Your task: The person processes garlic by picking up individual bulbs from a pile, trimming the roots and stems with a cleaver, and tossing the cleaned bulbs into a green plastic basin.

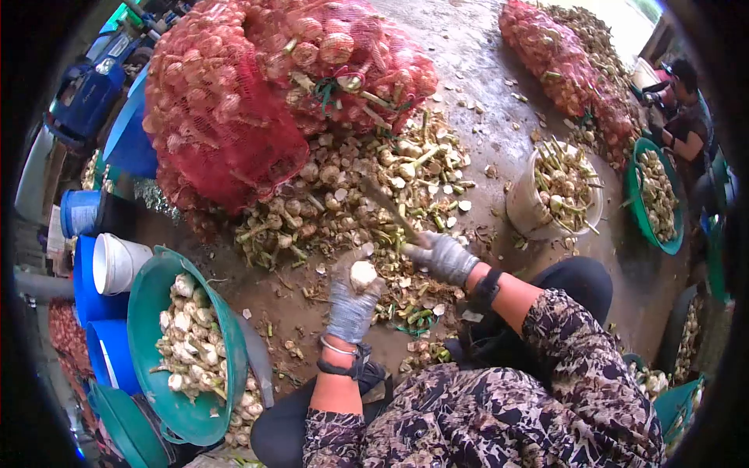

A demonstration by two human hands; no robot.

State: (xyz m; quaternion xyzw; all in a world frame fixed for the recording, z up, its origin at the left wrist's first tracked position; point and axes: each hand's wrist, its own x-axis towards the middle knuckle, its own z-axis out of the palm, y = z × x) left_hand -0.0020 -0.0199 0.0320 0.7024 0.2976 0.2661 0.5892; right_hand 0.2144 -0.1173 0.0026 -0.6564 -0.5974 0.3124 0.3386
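Note:
My left hand, in a grey glove or wrapping, is closed round a garlic bulb whose pale cut face points up. To its right, my right hand, gloved the same way, grips a knife by its light handle. The blade, slightly blurred, slants up and to the left, apart from the bulb. Beyond both hands lies a heap of garlic bulbs and stems on the ground.
Red mesh sacks of garlic stand behind the heap. A green basin with trimmed bulbs is at left, beside a white bucket. At right are a pail of stems, another green basin and a seated person.

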